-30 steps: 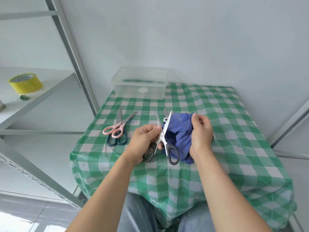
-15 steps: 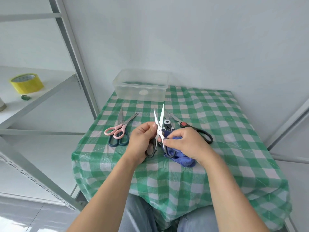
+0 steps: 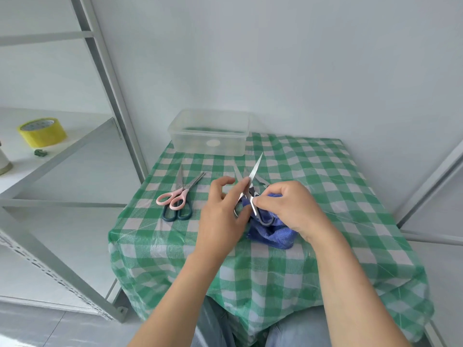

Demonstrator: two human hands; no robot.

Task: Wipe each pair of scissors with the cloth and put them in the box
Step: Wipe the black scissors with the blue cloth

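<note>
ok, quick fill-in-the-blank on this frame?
1. The right hand pinches the scissors over a ____ cloth.
2. The pink scissors lie to the ____ of the left hand.
3. The tape on the shelf is ____.
Missing: blue; left; yellow.

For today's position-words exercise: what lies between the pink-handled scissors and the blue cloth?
The left hand, touching a blade of the open scissors; the head view shows it.
</note>
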